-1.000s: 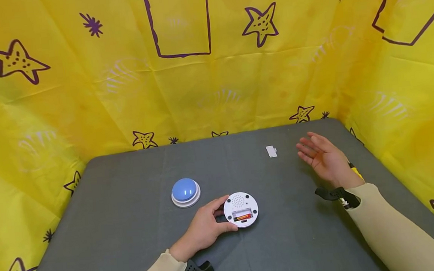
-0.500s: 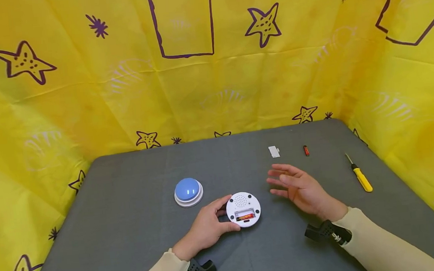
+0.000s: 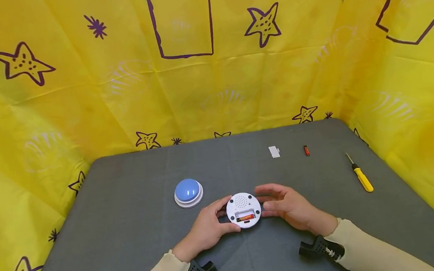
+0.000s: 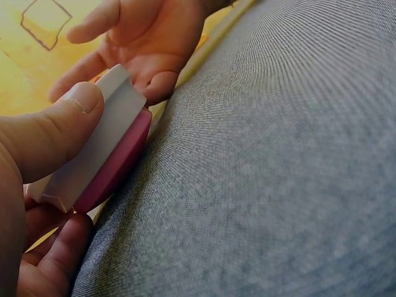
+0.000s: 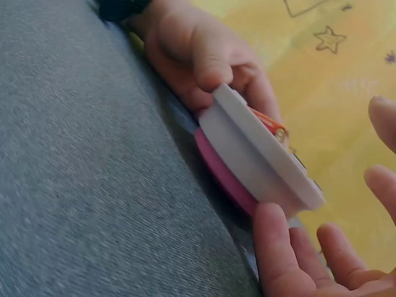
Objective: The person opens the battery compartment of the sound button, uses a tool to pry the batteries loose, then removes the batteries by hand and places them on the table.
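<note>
My left hand (image 3: pixel 205 227) grips a round white buzzer button (image 3: pixel 242 202) by its left edge, thumb and fingers around the rim. It lies underside up, with its pink dome (image 4: pixel 120 164) facing down in the left wrist view. One red-and-black battery (image 3: pixel 245 217) sits in its uncovered battery compartment. At the opposite edge is my right hand (image 3: pixel 295 210), its fingers loosely extended. In the right wrist view, one of its fingertips (image 5: pixel 271 216) appears to touch the rim, while the other fingers stand apart from it.
A second buzzer button (image 3: pixel 188 190) with a blue dome stands upright to the left. Farther back lie a small white battery cover (image 3: pixel 274 152) and a loose red battery (image 3: pixel 306 150). A yellow-handled screwdriver (image 3: pixel 362 178) rests at the right. Yellow cloth (image 3: pixel 197 90) walls surround the grey table (image 3: pixel 136 181).
My right hand has come from the right side, above the loose battery and screwdriver, in to the buzzer button's right edge. Those two things are now uncovered. My left hand keeps its grip.
</note>
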